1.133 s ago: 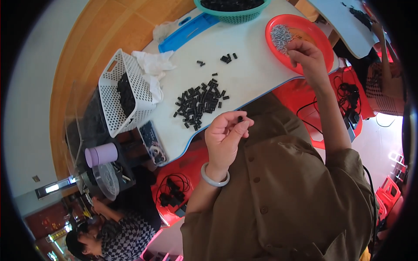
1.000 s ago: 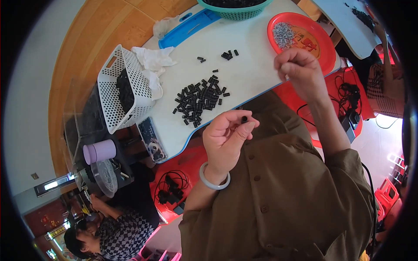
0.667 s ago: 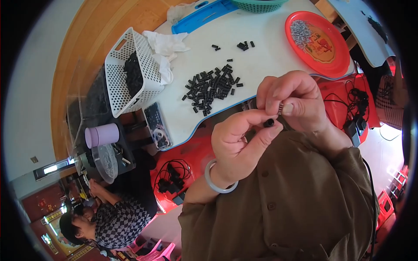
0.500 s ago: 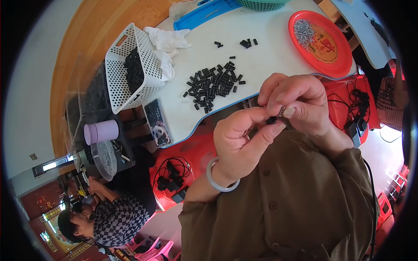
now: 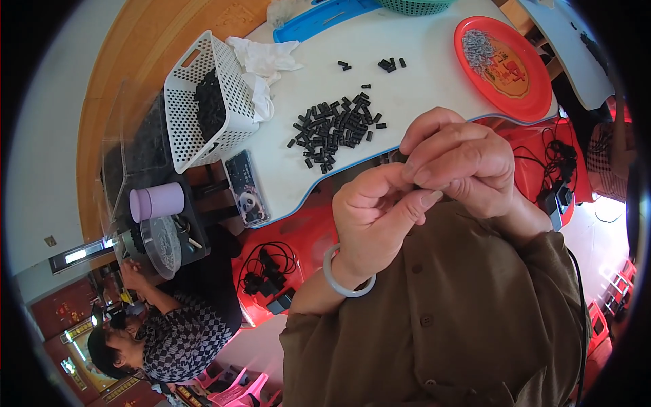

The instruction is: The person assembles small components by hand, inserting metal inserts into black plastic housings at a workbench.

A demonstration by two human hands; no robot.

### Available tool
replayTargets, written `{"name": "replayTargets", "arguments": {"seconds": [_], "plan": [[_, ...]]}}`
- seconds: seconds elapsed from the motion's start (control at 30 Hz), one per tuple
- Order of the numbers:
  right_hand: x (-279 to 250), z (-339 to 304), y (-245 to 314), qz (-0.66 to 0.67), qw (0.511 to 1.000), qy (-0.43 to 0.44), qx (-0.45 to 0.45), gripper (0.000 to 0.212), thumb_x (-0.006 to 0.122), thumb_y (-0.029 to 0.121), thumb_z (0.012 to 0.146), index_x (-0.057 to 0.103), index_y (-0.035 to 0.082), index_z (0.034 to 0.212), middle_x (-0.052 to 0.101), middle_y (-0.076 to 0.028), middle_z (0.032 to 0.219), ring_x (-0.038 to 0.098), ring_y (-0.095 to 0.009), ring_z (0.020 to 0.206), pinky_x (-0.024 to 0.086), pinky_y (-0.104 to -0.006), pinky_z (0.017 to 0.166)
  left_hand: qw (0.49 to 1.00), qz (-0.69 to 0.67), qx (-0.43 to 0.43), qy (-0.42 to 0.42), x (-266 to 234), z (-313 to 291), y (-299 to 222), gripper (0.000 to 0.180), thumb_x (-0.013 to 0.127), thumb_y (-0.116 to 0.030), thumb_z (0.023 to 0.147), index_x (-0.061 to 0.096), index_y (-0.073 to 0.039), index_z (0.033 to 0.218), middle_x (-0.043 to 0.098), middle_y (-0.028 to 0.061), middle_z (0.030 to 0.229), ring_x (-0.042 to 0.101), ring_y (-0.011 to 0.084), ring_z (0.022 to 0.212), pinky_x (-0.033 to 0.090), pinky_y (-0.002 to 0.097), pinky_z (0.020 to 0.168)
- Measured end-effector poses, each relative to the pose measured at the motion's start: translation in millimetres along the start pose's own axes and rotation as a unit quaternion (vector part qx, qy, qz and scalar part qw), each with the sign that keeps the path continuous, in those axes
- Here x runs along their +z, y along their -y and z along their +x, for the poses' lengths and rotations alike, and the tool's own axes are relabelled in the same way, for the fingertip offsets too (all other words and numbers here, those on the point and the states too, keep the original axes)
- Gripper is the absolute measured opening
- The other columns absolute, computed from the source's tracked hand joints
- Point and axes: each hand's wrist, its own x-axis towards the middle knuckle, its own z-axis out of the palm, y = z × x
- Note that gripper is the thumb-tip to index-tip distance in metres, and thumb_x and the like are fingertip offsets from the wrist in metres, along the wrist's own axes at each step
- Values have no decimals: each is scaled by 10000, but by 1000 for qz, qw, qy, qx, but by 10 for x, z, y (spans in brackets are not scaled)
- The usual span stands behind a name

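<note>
My left hand (image 5: 373, 217), with a pale bangle (image 5: 347, 293) at its wrist, pinches a small black cylindrical piece, now almost wholly covered by fingers. Against its fingertips presses my right hand (image 5: 464, 163), closed, and whatever lies in that pinch is hidden. Both hands are held in front of my brown shirt, just off the near edge of the white table (image 5: 407, 41). Beyond them on the tabletop lies a heap of short black cylindrical pieces (image 5: 336, 130), with several more (image 5: 388, 65) scattered behind it.
A red plate (image 5: 525, 102) holding small silvery parts (image 5: 479, 51) stands at the right. To the left are a white perforated basket (image 5: 237, 108) with black pieces, a phone (image 5: 245, 190) and a lilac cup (image 5: 157, 202). Red stools (image 5: 271, 234) carry cables. Another person (image 5: 183, 339) sits at the left.
My right fingers have closed over the left fingertips, covering the black piece and a small ridged metal part that showed before. The other person's hands have shifted left.
</note>
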Motion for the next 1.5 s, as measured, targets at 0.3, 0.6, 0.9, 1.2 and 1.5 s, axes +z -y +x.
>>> {"name": "replayTargets", "arguments": {"seconds": [0.3, 0.6, 0.9, 1.2, 1.5], "plan": [[11, -45, -7, 92, 988, -28, 120, 132, 560, 58, 902, 671, 3, 944, 654, -121, 991, 592, -241, 865, 486, -344, 753, 1000, -27, -4, -3, -44, -1, -6, 187, 674, 28, 853, 636, 39, 1035, 671, 68, 864, 568, 54, 666, 460, 176, 578], [-255, -115, -1200, -207, 924, -166, 277, 152, 627, 14, 831, 679, 19, 973, 672, -84, 944, 616, -151, 796, 493, -262, 712, 995, 41, -7, -91, -233, -9, 189, 195, 726, 27, 794, 670, 35, 981, 633, 20, 809, 541, 52, 649, 410, 161, 558], [-45, 138, -1733, -508, 834, 106, 184, 116, 560, -12, 742, 620, 44, 825, 577, -116, 864, 613, -315, 811, 515, -411, 697, 993, 36, -3, -111, -337, 24, 164, 191, 710, 20, 810, 660, 27, 994, 630, 16, 789, 528, 60, 625, 394, 174, 550], [-40, 100, -1645, -476, 859, 54, 182, 85, 566, -5, 762, 595, 22, 837, 616, -146, 886, 620, -339, 807, 506, -401, 683, 994, 29, -6, -102, -385, 36, 213, 190, 697, 18, 833, 650, 30, 1016, 627, 16, 822, 536, 50, 672, 421, 171, 607], [33, 187, -470, 91, 960, -53, 259, 94, 621, 55, 901, 635, -11, 966, 592, -13, 851, 518, -64, 748, 435, -221, 640, 999, 29, -3, -42, -263, -19, -43, 226, 663, 6, 870, 631, 52, 1089, 635, 45, 878, 545, 52, 699, 444, 175, 619]]}}
